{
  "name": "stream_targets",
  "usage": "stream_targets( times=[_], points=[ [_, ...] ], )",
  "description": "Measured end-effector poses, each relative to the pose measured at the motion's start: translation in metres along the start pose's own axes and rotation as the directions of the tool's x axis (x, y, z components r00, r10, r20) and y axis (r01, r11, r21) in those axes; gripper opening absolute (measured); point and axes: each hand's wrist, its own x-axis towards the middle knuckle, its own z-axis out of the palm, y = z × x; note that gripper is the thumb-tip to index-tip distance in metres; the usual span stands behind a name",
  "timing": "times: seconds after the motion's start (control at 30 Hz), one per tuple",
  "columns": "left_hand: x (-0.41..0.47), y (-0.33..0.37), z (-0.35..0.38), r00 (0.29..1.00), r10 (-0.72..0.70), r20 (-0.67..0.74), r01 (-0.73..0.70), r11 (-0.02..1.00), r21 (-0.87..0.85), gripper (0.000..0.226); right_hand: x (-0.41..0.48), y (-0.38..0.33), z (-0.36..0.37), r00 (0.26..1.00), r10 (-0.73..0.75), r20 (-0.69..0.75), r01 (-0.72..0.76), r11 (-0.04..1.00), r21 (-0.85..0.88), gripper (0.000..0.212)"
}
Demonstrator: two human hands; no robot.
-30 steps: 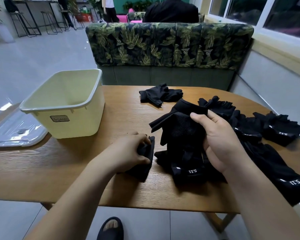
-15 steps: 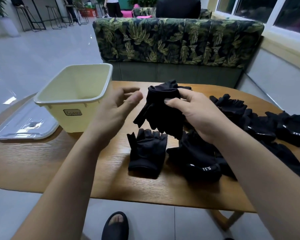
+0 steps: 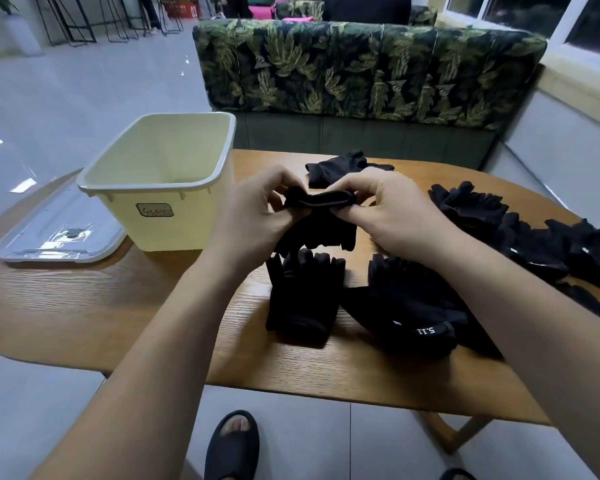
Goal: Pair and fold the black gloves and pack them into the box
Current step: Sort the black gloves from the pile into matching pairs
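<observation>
Left hand [image 3: 253, 216] and right hand [image 3: 388, 209] pinch one black glove's cuff [image 3: 321, 202]; uneven pull could drop it beside the flat glove [image 3: 302, 299] below.

Your left hand [image 3: 253, 209] and right hand [image 3: 392, 209] cover most of the held glove [image 3: 321, 202]; only its cuff shows clearly. Glove pile [image 3: 534, 244] runs off the right edge. Box label [image 3: 155, 210] too blurred to read. Far glove [image 3: 340, 166] sits partly behind your hands.
</observation>
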Motion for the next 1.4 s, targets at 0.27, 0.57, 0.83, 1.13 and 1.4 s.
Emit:
stream_targets(
  times=[0.27, 0.57, 0.83, 1.13, 1.4],
  points=[
    [-0.012, -0.019, -0.004, 0.952, -0.124, 0.28, 0.063, 0.974, 0.217, 0.041, -0.027, 0.012, 0.022, 0.999, -0.023, -0.044, 0.023, 1.0, -0.002, 0.012],
    [-0.009, -0.038, -0.014, 0.981, -0.061, 0.185, 0.003, 0.953, 0.302, 0.012, -0.034, 0.007, 0.024, 0.982, -0.104, -0.155, 0.111, 0.993, 0.033, 0.03],
    [-0.013, -0.041, -0.022, 0.965, -0.109, 0.237, 0.016, 0.931, 0.364, 0.022, -0.058, 0.0, 0.042, 0.989, -0.126, 0.079, 0.13, 0.99, -0.052, 0.03],
    [-0.018, -0.035, -0.03, 0.928, -0.242, 0.282, 0.133, 0.925, 0.357, 0.033, -0.076, -0.013, 0.049, 0.941, -0.04, 0.335, 0.143, 0.948, -0.286, 0.033],
    [-0.023, -0.034, -0.041, 0.754, -0.434, 0.492, 0.325, 0.899, 0.295, 0.055, -0.076, -0.016, 0.048, 0.926, 0.074, 0.369, 0.052, 0.946, -0.32, 0.009]
  ],
)
